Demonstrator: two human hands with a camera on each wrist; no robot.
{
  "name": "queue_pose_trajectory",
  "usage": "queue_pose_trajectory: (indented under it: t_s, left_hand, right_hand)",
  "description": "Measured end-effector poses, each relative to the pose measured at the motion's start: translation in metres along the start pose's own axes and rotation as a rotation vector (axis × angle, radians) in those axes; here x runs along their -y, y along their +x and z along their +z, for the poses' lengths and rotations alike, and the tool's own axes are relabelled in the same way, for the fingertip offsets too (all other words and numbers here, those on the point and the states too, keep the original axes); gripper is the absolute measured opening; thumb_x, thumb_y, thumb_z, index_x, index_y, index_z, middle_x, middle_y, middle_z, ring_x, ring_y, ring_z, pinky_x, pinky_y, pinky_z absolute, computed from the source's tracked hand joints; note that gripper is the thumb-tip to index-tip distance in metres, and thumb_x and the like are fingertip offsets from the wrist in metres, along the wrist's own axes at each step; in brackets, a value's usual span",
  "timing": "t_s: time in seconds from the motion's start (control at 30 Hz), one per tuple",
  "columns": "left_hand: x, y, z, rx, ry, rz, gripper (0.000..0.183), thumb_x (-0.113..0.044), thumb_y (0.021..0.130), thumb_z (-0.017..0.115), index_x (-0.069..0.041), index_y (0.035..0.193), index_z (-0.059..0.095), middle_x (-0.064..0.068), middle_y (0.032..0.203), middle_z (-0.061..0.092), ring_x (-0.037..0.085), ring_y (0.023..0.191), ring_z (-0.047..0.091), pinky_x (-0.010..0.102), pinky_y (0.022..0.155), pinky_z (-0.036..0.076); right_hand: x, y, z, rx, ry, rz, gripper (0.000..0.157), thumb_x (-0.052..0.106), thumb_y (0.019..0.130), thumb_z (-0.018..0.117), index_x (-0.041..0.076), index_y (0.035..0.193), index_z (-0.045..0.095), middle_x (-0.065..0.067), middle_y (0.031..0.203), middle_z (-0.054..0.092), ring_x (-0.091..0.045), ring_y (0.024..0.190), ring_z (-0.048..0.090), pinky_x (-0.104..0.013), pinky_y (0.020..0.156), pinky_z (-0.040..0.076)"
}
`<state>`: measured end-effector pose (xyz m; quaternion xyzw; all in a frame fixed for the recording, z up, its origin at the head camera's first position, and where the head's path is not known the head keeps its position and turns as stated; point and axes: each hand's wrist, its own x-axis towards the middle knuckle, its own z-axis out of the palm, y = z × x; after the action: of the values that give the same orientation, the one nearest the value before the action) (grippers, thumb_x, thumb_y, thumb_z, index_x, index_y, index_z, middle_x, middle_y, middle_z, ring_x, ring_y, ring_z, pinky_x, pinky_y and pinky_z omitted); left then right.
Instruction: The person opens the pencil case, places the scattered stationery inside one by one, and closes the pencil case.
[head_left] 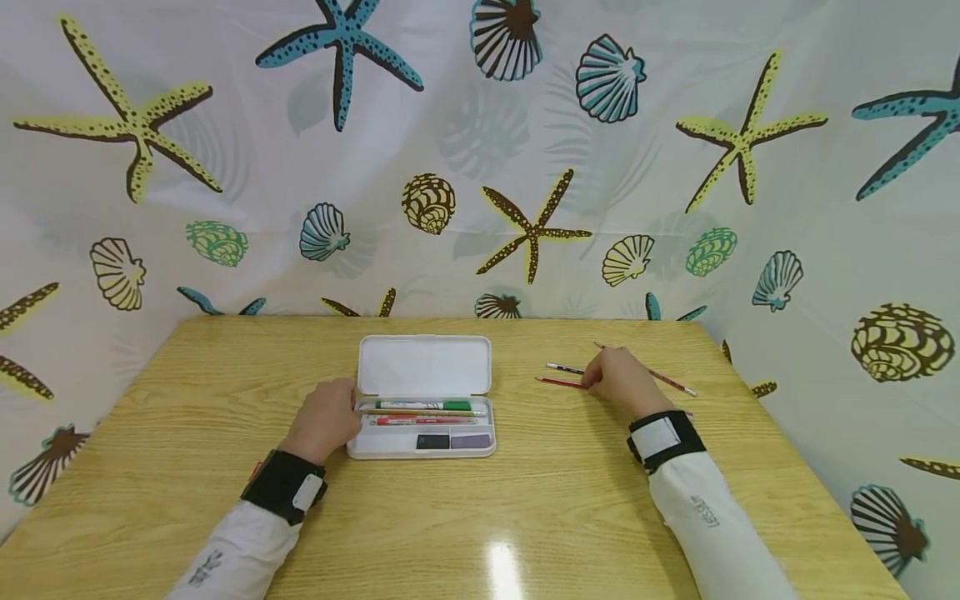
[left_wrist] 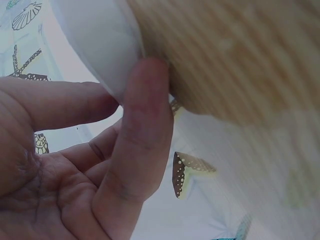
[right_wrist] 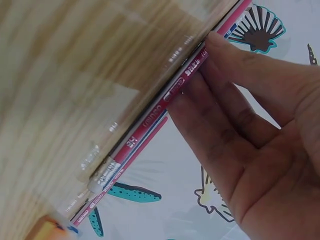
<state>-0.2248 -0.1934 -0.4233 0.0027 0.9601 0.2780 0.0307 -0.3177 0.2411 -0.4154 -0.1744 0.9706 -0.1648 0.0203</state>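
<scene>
A white pencil case (head_left: 424, 367) lies with its lid up on the table. My left hand (head_left: 326, 417) is at its left side; in the left wrist view the thumb and a finger pinch the white case edge (left_wrist: 100, 40). Inside are a green marker (head_left: 456, 406), a long yellowish pencil (head_left: 427, 412), a red pen or pencil (head_left: 408, 422), and a dark block (head_left: 432, 442) beside a purple one (head_left: 470, 442). To the right of the case, my right hand (head_left: 618, 382) pinches a red pencil (head_left: 557, 382), its lettered barrel (right_wrist: 160, 107) close over the wood.
Around the right hand lie a dark pencil (head_left: 564, 367) with a white end, another red pencil (head_left: 675, 383) angled behind the hand, and a thin tip (head_left: 686, 412) by the wristband. A patterned curtain (head_left: 450, 275) hangs behind the wooden table (head_left: 420, 525).
</scene>
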Motion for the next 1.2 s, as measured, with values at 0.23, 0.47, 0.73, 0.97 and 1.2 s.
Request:
queue_pose_trajectory:
  t_s: [0.23, 0.47, 0.73, 0.97, 1.2]
  left_hand:
    - [0.0, 0.0, 0.0, -0.007, 0.001, 0.005, 0.003, 0.004, 0.089, 0.061, 0.003, 0.088, 0.058, 0.011, 0.075, 0.055, 0.023, 0.063, 0.054, 0.031, 0.054, 0.04]
    - [0.0, 0.001, 0.001, -0.011, -0.001, 0.006, 0.004, 0.005, 0.088, 0.06, 0.003, 0.088, 0.057, 0.011, 0.075, 0.055, 0.023, 0.062, 0.054, 0.031, 0.053, 0.04]
    - [0.001, 0.001, 0.002, -0.01, 0.003, 0.012, 0.003, 0.004, 0.088, 0.06, 0.003, 0.088, 0.057, 0.011, 0.075, 0.056, 0.023, 0.062, 0.054, 0.031, 0.053, 0.04]
    - [0.0, 0.0, 0.001, -0.015, 0.0, 0.017, 0.004, 0.005, 0.087, 0.059, 0.003, 0.087, 0.057, 0.011, 0.075, 0.055, 0.023, 0.061, 0.054, 0.031, 0.053, 0.04]
    - [0.001, 0.0, 0.001, -0.018, 0.005, 0.02, 0.004, 0.006, 0.087, 0.059, 0.003, 0.086, 0.056, 0.011, 0.074, 0.055, 0.023, 0.06, 0.054, 0.031, 0.052, 0.04]
  right_hand:
    - [-0.004, -0.001, 0.002, -0.036, 0.001, -0.006, 0.014, -0.008, 0.083, 0.077, 0.005, 0.088, 0.081, -0.009, 0.083, 0.075, -0.024, 0.081, 0.07, -0.044, 0.076, 0.057]
    - [-0.004, -0.002, 0.004, -0.058, -0.016, -0.016, 0.017, -0.01, 0.083, 0.076, 0.005, 0.086, 0.081, -0.005, 0.081, 0.074, -0.024, 0.08, 0.07, -0.043, 0.075, 0.057]
    - [-0.001, -0.005, 0.001, -0.053, -0.018, -0.004, 0.014, -0.008, 0.084, 0.076, 0.006, 0.086, 0.08, -0.006, 0.083, 0.073, -0.023, 0.081, 0.068, -0.044, 0.076, 0.056]
    - [0.009, -0.006, -0.008, -0.067, -0.038, 0.003, 0.016, -0.009, 0.083, 0.076, 0.007, 0.085, 0.079, -0.006, 0.085, 0.073, -0.024, 0.082, 0.067, -0.044, 0.077, 0.056]
    - [0.025, -0.006, -0.02, -0.069, -0.056, -0.026, 0.014, -0.008, 0.084, 0.077, 0.005, 0.087, 0.08, -0.007, 0.086, 0.074, -0.024, 0.083, 0.068, -0.044, 0.078, 0.056]
